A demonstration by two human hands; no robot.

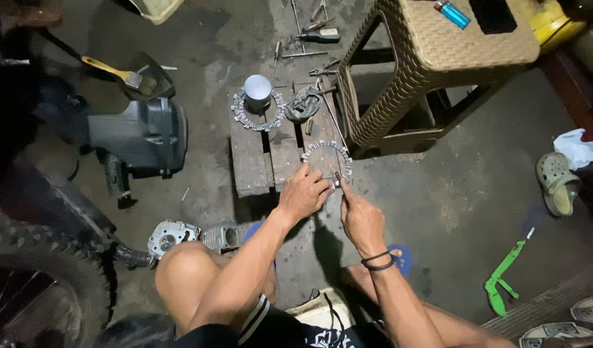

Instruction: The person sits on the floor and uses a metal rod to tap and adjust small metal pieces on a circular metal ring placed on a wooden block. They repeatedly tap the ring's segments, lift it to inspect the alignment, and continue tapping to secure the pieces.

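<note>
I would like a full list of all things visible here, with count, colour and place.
toothed ring plate: one, grey, held at board edge
ring plates stack: one, grey, on wooden board
metal cylinder: one, silver, on the stack
woven stool: one, tan, upper right
lighter: one, blue, on stool
brush: one, yellow handle, upper left
sandal: one, olive, right
left hand: holds plate
right hand: pinches plate's rim

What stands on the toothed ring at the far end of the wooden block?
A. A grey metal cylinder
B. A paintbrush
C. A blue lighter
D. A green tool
A: a grey metal cylinder stands upright inside the far toothed ring on the wooden block.
</note>
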